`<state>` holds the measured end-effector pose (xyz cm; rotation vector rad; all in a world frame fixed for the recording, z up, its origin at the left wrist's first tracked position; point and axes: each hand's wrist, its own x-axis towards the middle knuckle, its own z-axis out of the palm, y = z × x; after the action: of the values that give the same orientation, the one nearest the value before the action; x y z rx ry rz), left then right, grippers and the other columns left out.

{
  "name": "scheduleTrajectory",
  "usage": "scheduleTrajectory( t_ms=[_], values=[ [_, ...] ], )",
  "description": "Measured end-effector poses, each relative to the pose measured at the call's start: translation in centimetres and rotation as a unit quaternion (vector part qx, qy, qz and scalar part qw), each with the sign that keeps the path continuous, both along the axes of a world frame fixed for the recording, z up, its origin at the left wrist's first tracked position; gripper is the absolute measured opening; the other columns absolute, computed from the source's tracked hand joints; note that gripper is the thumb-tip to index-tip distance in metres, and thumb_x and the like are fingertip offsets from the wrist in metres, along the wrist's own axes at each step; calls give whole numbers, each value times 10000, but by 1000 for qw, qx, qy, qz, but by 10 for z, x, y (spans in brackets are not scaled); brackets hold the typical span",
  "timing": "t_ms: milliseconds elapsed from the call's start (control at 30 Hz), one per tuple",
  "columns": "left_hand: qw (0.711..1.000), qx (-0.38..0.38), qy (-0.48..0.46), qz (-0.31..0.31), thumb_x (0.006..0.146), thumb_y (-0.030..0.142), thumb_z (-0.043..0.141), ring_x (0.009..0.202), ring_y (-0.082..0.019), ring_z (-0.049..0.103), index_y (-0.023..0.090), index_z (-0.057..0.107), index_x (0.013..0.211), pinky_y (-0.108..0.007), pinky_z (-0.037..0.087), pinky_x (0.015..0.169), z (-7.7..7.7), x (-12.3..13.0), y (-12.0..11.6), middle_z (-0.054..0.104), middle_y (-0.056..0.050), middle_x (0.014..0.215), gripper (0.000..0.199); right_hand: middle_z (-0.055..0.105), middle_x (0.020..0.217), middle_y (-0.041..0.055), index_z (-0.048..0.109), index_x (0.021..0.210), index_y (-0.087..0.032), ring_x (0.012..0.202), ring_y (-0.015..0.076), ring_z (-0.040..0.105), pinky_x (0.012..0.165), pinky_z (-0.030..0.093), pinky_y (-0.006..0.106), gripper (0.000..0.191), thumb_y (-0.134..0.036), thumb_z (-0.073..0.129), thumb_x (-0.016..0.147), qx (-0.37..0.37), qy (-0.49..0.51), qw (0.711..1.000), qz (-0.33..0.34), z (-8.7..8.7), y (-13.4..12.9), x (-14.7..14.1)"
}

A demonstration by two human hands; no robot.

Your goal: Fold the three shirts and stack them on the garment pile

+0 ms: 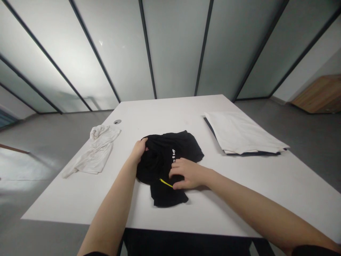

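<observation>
A black T-shirt lies rumpled in the middle of the table, with small white print on it and a thin yellow strip across its lower part. At the garment's left edge, my left hand grips the cloth, the thumb tucked under a fold and some fingers hidden. My right hand rests on the shirt's right side just below the print. Its fingers are bent and the thumb stands apart from them, the thumb tip close to the yellow strip's end.
A crumpled white garment lies along the white table's left edge. Toward the right is a flat stack of folded clothes, a white one over a dark one. A round cable grommet sits at the far left. Frosted panels stand behind.
</observation>
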<state>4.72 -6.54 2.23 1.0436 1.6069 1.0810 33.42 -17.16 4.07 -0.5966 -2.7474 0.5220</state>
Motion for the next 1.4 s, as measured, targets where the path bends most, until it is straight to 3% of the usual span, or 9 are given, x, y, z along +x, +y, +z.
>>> scheduleTrajectory(
  t_ms=[167, 333, 433, 533, 767, 900, 1000, 1267, 1400],
  values=[
    [965, 7, -245, 95, 1017, 425, 570, 519, -141, 575, 214, 632, 830, -240, 466, 516, 4, -27, 8, 621, 3, 618, 289, 741, 826, 66, 756, 768, -228, 917, 263, 642, 900, 458, 412, 184, -289, 713, 937, 31, -24, 988, -151, -12, 27, 21],
    [932, 74, -310, 170, 1090, 533, 499, 788, -174, 716, 219, 691, 1080, -268, 583, 726, 0, -37, 19, 760, -57, 936, 368, 694, 1430, 205, 731, 1333, -173, 1356, 377, 592, 1160, 421, 599, 462, -389, 397, 1097, 52, 69, 904, -419, -42, 62, 58],
    [930, 93, -291, 204, 1109, 517, 502, 824, -164, 719, 219, 681, 1199, -242, 566, 696, -3, -31, 21, 758, -67, 1023, 359, 586, 1574, 216, 620, 1499, -144, 1491, 372, 501, 1238, 386, 605, 549, -439, 378, 1106, 71, 120, 891, -433, -53, 67, 66],
    [941, 82, -271, 184, 1118, 473, 514, 805, -158, 723, 221, 652, 1264, -235, 560, 656, -3, -22, 20, 758, -77, 1070, 322, 565, 1613, 163, 633, 1501, -204, 1539, 359, 458, 1273, 364, 602, 506, -450, 451, 1099, 85, 125, 922, -357, -55, 60, 56],
    [981, 11, -184, -56, 923, 177, 688, 694, -183, 735, 126, 709, 956, -278, 601, 636, 0, -1, -4, 781, -124, 873, 65, 529, 1652, 148, 597, 1561, -252, 1565, 379, 431, 1268, 364, 621, 540, -394, 595, 1041, 44, 59, 961, -266, -54, 49, 34],
    [934, -125, -138, -306, 816, 189, 723, 510, -156, 653, 107, 726, 805, -248, 524, 466, 7, -1, -25, 775, -148, 774, 83, 469, 1695, 165, 569, 1578, -234, 1590, 426, 368, 1256, 350, 649, 707, -233, 712, 886, 42, 18, 940, -339, -55, 52, 40],
    [904, -170, -135, -369, 848, 296, 753, 455, -146, 611, 121, 696, 731, -235, 472, 400, 10, -4, -31, 749, -138, 710, 218, 551, 1634, 131, 745, 1279, -233, 1554, 406, 421, 1239, 364, 635, 477, -104, 647, 831, 46, 4, 926, -374, -56, 55, 46],
    [980, 10, -200, 18, 998, 494, 710, 838, -239, 768, 197, 704, 1073, -333, 652, 651, 0, -2, 0, 792, -114, 985, 306, 741, 1327, 157, 689, 1017, -227, 1214, 358, 668, 1096, 491, 568, 158, -209, 570, 914, 60, 117, 875, -467, -50, 66, 59],
    [974, 69, -207, 65, 979, 427, 733, 1085, -279, 758, 247, 702, 1197, -369, 671, 779, -3, 4, 4, 783, -108, 1217, 285, 756, 1285, 149, 648, 1027, -240, 1272, 378, 646, 1115, 458, 602, 139, -247, 538, 942, 42, 206, 875, -435, -41, 61, 54]
  ],
)
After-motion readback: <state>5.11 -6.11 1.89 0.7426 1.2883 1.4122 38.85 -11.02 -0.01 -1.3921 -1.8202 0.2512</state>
